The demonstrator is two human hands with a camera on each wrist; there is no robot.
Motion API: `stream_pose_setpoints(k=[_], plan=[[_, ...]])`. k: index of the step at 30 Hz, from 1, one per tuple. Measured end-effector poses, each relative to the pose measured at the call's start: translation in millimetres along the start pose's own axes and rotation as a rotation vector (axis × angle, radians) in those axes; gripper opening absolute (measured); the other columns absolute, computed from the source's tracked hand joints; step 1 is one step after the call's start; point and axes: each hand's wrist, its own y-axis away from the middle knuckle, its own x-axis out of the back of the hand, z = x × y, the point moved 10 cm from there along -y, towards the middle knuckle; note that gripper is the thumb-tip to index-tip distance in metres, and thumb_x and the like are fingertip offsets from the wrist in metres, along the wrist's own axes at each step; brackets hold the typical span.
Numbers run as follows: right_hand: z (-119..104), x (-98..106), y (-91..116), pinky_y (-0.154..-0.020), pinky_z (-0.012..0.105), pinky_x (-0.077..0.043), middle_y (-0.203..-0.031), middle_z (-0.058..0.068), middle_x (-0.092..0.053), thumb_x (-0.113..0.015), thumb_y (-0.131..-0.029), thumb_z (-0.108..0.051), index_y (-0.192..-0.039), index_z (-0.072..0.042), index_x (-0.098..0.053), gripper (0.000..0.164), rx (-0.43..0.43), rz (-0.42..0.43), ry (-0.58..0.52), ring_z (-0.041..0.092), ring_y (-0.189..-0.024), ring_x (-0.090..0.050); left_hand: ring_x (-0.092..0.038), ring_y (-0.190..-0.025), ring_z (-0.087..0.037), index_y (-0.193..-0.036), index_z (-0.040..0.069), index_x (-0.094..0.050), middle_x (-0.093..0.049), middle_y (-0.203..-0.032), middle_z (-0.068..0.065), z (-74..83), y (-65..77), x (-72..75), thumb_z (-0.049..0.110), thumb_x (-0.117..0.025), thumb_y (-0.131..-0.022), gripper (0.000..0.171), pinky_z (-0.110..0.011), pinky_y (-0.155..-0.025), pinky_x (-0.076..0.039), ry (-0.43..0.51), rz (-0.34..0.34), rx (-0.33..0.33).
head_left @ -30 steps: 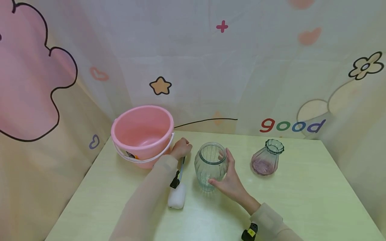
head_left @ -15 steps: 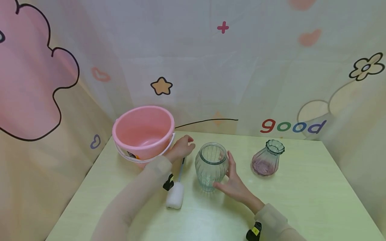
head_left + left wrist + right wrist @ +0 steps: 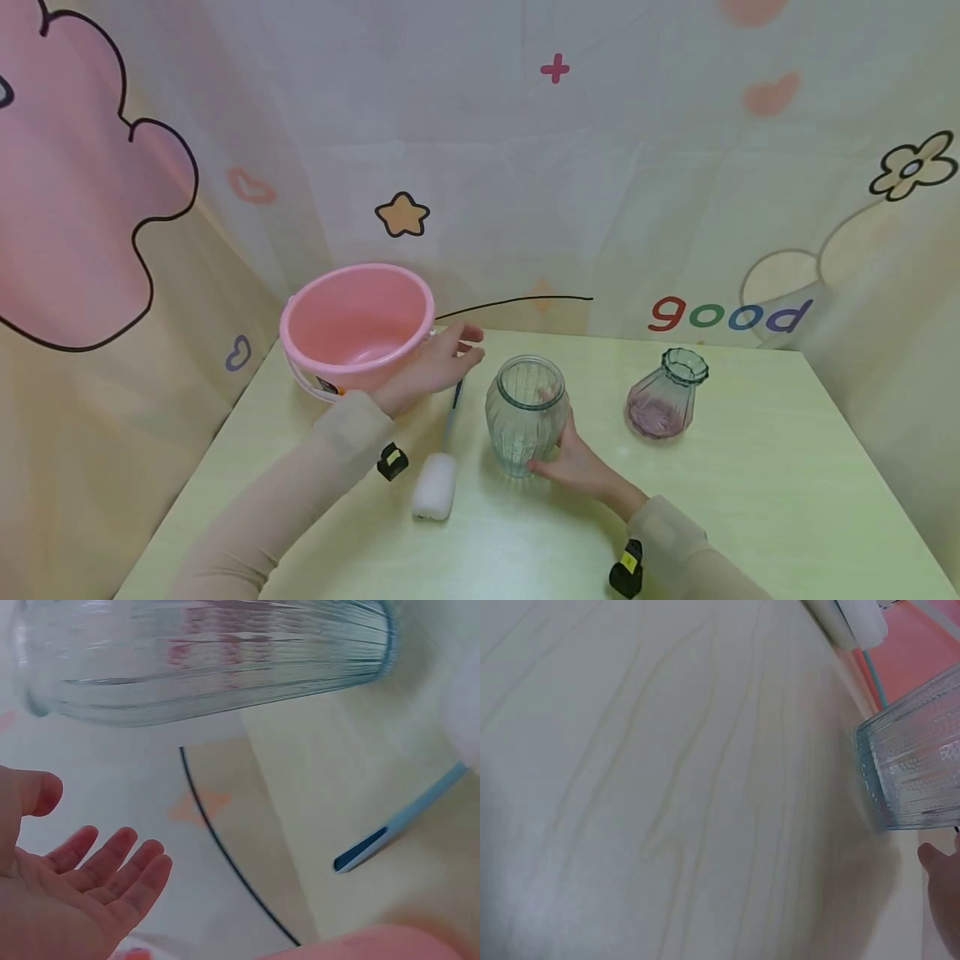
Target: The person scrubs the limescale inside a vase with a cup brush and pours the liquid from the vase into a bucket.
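A clear ribbed glass jar [image 3: 519, 437] stands upright mid-table. My right hand [image 3: 585, 473] holds its lower right side, thumb at the front and fingers partly hidden behind the glass. In the right wrist view the jar's base [image 3: 915, 769] shows beside the thumb [image 3: 934, 862]. My left hand [image 3: 429, 368] hovers in front of the pink bucket [image 3: 315, 312], left of the jar, fingers loosely bent and holding nothing. The left wrist view shows its palm [image 3: 67, 915] below the jar. A sponge brush [image 3: 435, 487] with a white head lies between the hands, its thin blue-grey handle [image 3: 405, 814] pointing away.
Right of the jar stands a small glass vase [image 3: 660, 408], purple at its base, with a wavy rim. A printed curtain [image 3: 487, 167] hangs behind the pale wooden table [image 3: 765, 483]. The bucket's white handle [image 3: 303, 383] hangs down its front.
My left hand has lifted away from the brush handle and turned, its arm shifting left and its fingers loosening. My right hand has slid slightly lower on the jar, which stays in place.
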Motion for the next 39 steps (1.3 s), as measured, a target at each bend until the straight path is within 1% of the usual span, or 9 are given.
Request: stream_pose_setpoints(k=[3, 8, 11, 14, 20, 22, 28, 34, 39], plan=[[4, -1, -1, -0.106, 0.059, -0.014, -0.149, 0.02, -0.014, -0.076, -0.075, -0.021, -0.143, -0.02, 0.014, 0.113, -0.018, -0.012, 0.003, 0.043, -0.134, -0.022, -0.05, -0.115, -0.023, -0.125, 0.007, -0.043, -0.049, -0.127, -0.007, 10.3, 7.3, 15.9, 0.022, -0.048, -0.095, 0.035, -0.038, -0.095, -0.042, 0.031, 0.024, -0.047], [9, -4, -3, -0.107, 0.058, -0.012, -0.15, 0.018, -0.012, -0.076, -0.074, -0.019, -0.143, -0.025, 0.015, 0.114, -0.013, -0.035, -0.026, 0.041, -0.136, -0.019, -0.049, -0.116, -0.028, -0.128, 0.002, -0.039, -0.048, -0.129, -0.013, 21.0, 16.8, 47.0, 0.018, -0.046, -0.096, 0.036, -0.041, -0.099, -0.038, 0.055, 0.066, -0.11], [10, -5, -5, -0.107, 0.057, -0.014, -0.149, 0.016, -0.015, -0.077, -0.073, -0.014, -0.143, -0.028, 0.015, 0.116, -0.015, -0.025, -0.055, 0.039, -0.135, -0.021, -0.046, -0.119, -0.03, -0.131, 0.001, -0.035, -0.044, -0.132, -0.016, 20.3, 23.3, 67.5, 0.016, -0.045, -0.096, 0.039, -0.044, -0.101, -0.036, 0.073, 0.095, -0.116], [7, -4, -6, -0.107, 0.057, -0.016, -0.147, 0.017, -0.022, -0.078, -0.07, -0.008, -0.144, -0.027, 0.01, 0.117, -0.03, -0.002, -0.076, 0.038, -0.134, -0.025, -0.044, -0.121, -0.03, -0.133, 0.002, -0.032, -0.043, -0.133, -0.017, 15.1, 29.8, 88.2, 0.015, -0.045, -0.096, 0.041, -0.045, -0.102, -0.035, 0.046, 0.14, -0.101], [-14, -3, -2, -0.106, 0.058, -0.019, -0.142, 0.021, -0.031, -0.078, -0.067, -0.004, -0.142, -0.016, -0.009, 0.103, -0.058, 0.01, -0.081, 0.039, -0.131, -0.031, -0.039, -0.124, -0.033, -0.133, -0.001, -0.03, -0.04, -0.134, -0.019, -1.9, 42.4, 121.8, 0.013, -0.042, -0.096, 0.041, -0.048, -0.104, -0.03, 0.037, 0.206, -0.076], [-18, -4, -1, -0.106, 0.057, -0.02, -0.142, 0.02, -0.03, -0.077, -0.068, -0.004, -0.141, -0.015, -0.012, 0.099, -0.055, 0.007, -0.089, 0.039, -0.131, -0.031, -0.039, -0.124, -0.035, -0.132, -0.003, -0.032, -0.042, -0.133, -0.02, -7.6, 47.6, 134.3, 0.013, -0.042, -0.096, 0.04, -0.048, -0.103, -0.03, 0.018, 0.254, -0.073], [-20, -6, -2, -0.106, 0.056, -0.02, -0.144, 0.019, -0.028, -0.077, -0.067, 0.0, -0.14, -0.015, -0.013, 0.098, -0.024, 0.014, -0.127, 0.04, -0.131, -0.03, -0.043, -0.122, -0.036, -0.131, 0.0, -0.037, -0.046, -0.132, -0.019, -31.7, 64.1, 168.8, 0.019, -0.043, -0.096, 0.041, -0.051, -0.099, -0.036, -0.053, 0.4, 0.03], [-15, -6, -2, -0.107, 0.055, -0.02, -0.142, 0.018, -0.031, -0.078, -0.066, -0.001, -0.14, -0.015, -0.014, 0.099, -0.061, 0.04, -0.124, 0.038, -0.131, -0.032, -0.04, -0.122, -0.039, -0.135, -0.001, -0.032, -0.041, -0.134, -0.023, -62.7, 75.8, 192.9, 0.025, -0.04, -0.097, 0.047, -0.052, -0.098, -0.036, 0.001, 0.445, 0.113], [-5, -6, -5, -0.106, 0.054, -0.021, -0.138, 0.018, -0.037, -0.079, -0.065, -0.001, -0.14, -0.017, -0.013, 0.101, -0.075, 0.061, -0.131, 0.037, -0.128, -0.035, -0.038, -0.124, -0.041, -0.139, 0.002, -0.029, -0.036, -0.138, -0.023, -94.8, 82.8, 207.4, 0.033, -0.041, -0.096, 0.055, -0.053, -0.097, -0.037, 0.023, 0.452, 0.234]])
